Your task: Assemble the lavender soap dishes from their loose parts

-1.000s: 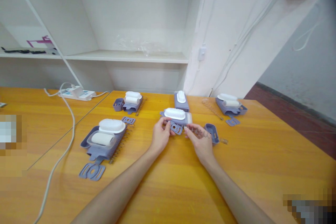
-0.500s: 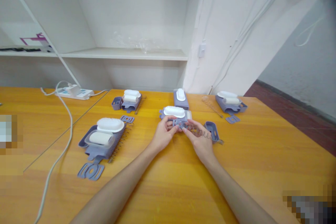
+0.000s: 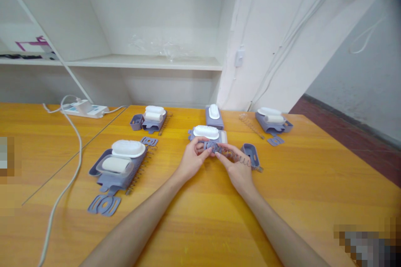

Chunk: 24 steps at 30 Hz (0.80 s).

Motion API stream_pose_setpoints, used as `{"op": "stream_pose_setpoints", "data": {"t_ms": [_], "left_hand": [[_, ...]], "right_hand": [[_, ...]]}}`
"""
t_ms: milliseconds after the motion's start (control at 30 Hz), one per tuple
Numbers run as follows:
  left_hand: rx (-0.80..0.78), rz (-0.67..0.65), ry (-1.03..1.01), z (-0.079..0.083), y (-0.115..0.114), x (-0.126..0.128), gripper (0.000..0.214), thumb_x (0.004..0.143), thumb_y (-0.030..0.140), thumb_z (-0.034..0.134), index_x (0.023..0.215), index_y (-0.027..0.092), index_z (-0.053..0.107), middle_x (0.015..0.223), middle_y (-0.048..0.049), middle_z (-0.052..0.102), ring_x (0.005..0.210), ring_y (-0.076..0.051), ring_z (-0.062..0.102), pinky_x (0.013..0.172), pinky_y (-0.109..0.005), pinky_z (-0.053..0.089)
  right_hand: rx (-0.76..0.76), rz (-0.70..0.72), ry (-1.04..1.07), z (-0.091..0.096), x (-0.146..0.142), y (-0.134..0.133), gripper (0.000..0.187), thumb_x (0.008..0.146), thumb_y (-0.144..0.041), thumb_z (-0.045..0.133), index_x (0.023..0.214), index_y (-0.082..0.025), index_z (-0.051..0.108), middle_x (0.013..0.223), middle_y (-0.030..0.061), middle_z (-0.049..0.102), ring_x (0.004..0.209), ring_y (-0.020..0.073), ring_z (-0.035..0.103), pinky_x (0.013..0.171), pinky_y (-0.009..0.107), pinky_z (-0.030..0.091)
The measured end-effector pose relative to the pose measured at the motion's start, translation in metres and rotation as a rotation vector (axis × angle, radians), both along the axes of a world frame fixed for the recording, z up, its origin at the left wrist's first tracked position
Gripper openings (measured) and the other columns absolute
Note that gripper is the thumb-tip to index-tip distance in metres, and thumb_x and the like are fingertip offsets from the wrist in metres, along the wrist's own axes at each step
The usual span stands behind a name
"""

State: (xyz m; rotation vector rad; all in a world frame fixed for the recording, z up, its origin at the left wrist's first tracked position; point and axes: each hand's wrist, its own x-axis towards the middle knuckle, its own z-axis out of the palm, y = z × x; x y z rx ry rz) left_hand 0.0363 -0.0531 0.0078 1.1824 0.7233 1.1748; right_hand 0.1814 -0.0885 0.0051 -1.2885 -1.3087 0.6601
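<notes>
My left hand (image 3: 191, 159) grips a flat grey-purple plastic plate with cut-out slots (image 3: 212, 146) between thumb and fingers. Closed at the plate's right side, my right hand (image 3: 238, 172) pinches one end of a thin metal coil spring (image 3: 239, 157), which trails right across the hand. Exactly how spring and plate touch is hidden by the fingers. Just behind them lies a grey-purple holder (image 3: 223, 137) with a white bristled oval piece (image 3: 206, 132) on top. A small grey-purple cup (image 3: 250, 155) rests beside my right hand.
Similar sets stand around the wooden table: a near-left holder (image 3: 136, 171) with a loose slotted plate (image 3: 104, 205), a far-left holder (image 3: 154, 126), a back holder (image 3: 214, 120) and a far-right holder (image 3: 272, 127). A white cable (image 3: 79, 146) crosses the left side from a power strip (image 3: 84, 109).
The slotted plate has turned slightly in my fingers, and both hands stay close together around it. The whole view has shifted a little.
</notes>
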Motion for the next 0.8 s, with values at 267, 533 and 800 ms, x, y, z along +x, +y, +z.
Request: {"op": "stream_pose_setpoints", "data": {"t_ms": [267, 533, 800], "left_hand": [[0.007, 0.008, 0.019, 0.003, -0.001, 0.0, 0.038, 0.071, 0.029, 0.07, 0.098, 0.016, 0.046, 0.079, -0.0031, 0.068, 0.068, -0.013, 0.066, 0.07, -0.025, 0.051], [0.013, 0.014, 0.069, -0.006, 0.003, -0.001, 0.034, 0.076, 0.033, 0.065, 0.1, 0.017, 0.047, 0.08, -0.0029, 0.067, 0.065, -0.013, 0.065, 0.068, -0.026, 0.05], [0.4, 0.308, 0.927, -0.003, -0.011, 0.002, 0.014, 0.085, 0.03, 0.05, 0.094, 0.021, 0.056, 0.075, -0.0021, 0.063, 0.068, -0.016, 0.059, 0.061, -0.025, 0.04]], "right_hand": [[0.032, -0.018, -0.037, 0.001, 0.0, 0.0, 0.025, 0.073, -0.03, 0.068, 0.097, -0.021, 0.068, 0.098, 0.0051, 0.069, 0.093, 0.0214, 0.062, 0.087, 0.037, 0.047], [0.056, -0.057, -0.079, -0.002, 0.0, -0.001, 0.025, 0.073, -0.032, 0.068, 0.096, -0.021, 0.067, 0.097, 0.0059, 0.069, 0.092, 0.0219, 0.062, 0.088, 0.039, 0.046], [0.079, -0.067, -0.083, -0.005, 0.0, 0.001, 0.026, 0.074, -0.035, 0.067, 0.095, -0.021, 0.066, 0.097, 0.0061, 0.069, 0.091, 0.0223, 0.063, 0.085, 0.038, 0.047]]}}
